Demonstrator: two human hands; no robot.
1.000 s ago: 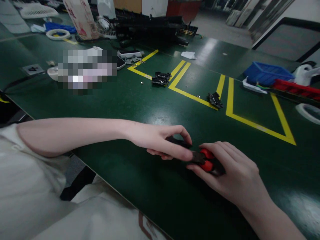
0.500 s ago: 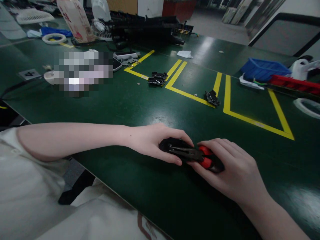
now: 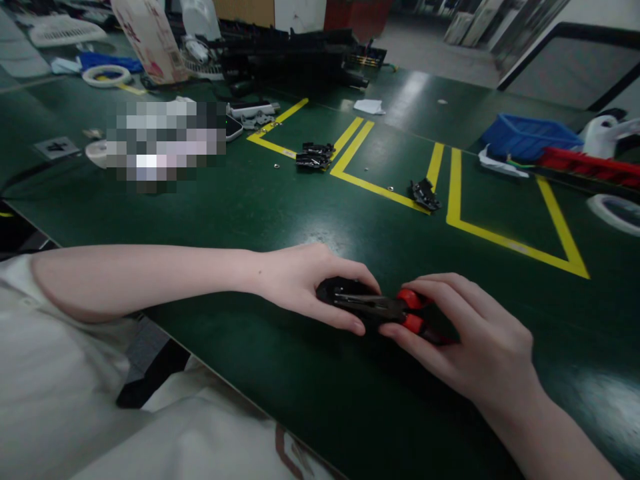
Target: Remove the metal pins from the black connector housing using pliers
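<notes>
One pair of pliers (image 3: 390, 309), with two red collars (image 3: 413, 324) on its handles, sits between two hands above the desk (image 3: 235, 220). The right hand (image 3: 483, 333) has its grip bent loosely around the handles, a little room left inside the curl; the left hand (image 3: 310, 277), at the nose end of the pliers, has its grip parted just enough to go around one black part (image 3: 326, 291), which it holds. The nose of the pliers lies over this black part; whether it pinches anything cannot be told, and the left hand hides much of the part. Beyond the pliers and to the left lie what look like two dark components (image 3: 315, 157), side by side; beyond the pliers and slightly right lies one dark assembly (image 3: 425, 195). Three yellow tape outlines (image 3: 454, 183) run in a row beyond the pliers, and among them are small metal bits (image 3: 391, 189), some too tiny to count. Two white rings (image 3: 601, 213) lie well apart, one far right of the pliers, one far back left. Back right of the pliers are one blue bin (image 3: 531, 141) and one red rack (image 3: 595, 168); straight beyond, one white scrap (image 3: 369, 107). A black heap (image 3: 290, 61) stands farther back, its pieces too dark to count.
</notes>
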